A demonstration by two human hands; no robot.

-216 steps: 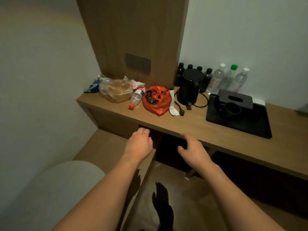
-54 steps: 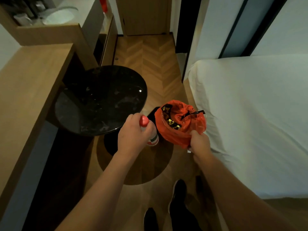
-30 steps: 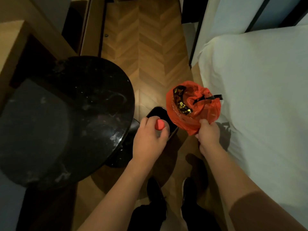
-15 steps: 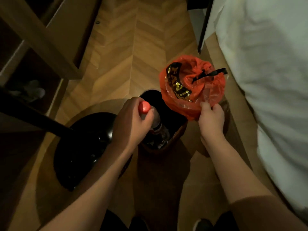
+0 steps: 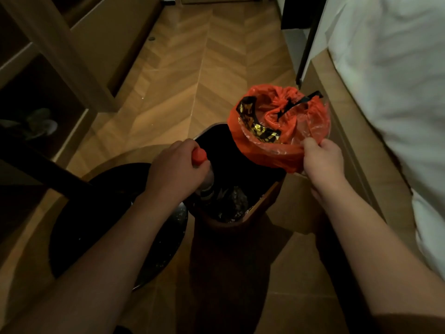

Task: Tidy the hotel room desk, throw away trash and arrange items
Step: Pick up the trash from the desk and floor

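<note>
A brown waste bin (image 5: pixel 262 213) with a dark liner stands on the floor in front of me. My left hand (image 5: pixel 175 169) grips a clear plastic bottle (image 5: pixel 207 186) by its neck, just under the red cap (image 5: pixel 199 155). The bottle hangs cap-up with its lower part inside the bin's mouth. My right hand (image 5: pixel 322 157) pinches the lower edge of a tied orange-red plastic bag (image 5: pixel 277 121) with black and gold print. The bag is held above the bin's far right rim.
The round black base of a side table (image 5: pixel 108 220) sits on the floor left of the bin, touching it. A bed with white sheets (image 5: pixel 390 92) and its wooden frame runs along the right. Wooden shelving (image 5: pixel 48 68) fills the left. Herringbone wood floor (image 5: pixel 204 56) stretches ahead.
I have bent lower toward the bin, which now looks larger. The bottle has gone down further into the bin's mouth. The orange bag has stayed over the bin's far right rim.
</note>
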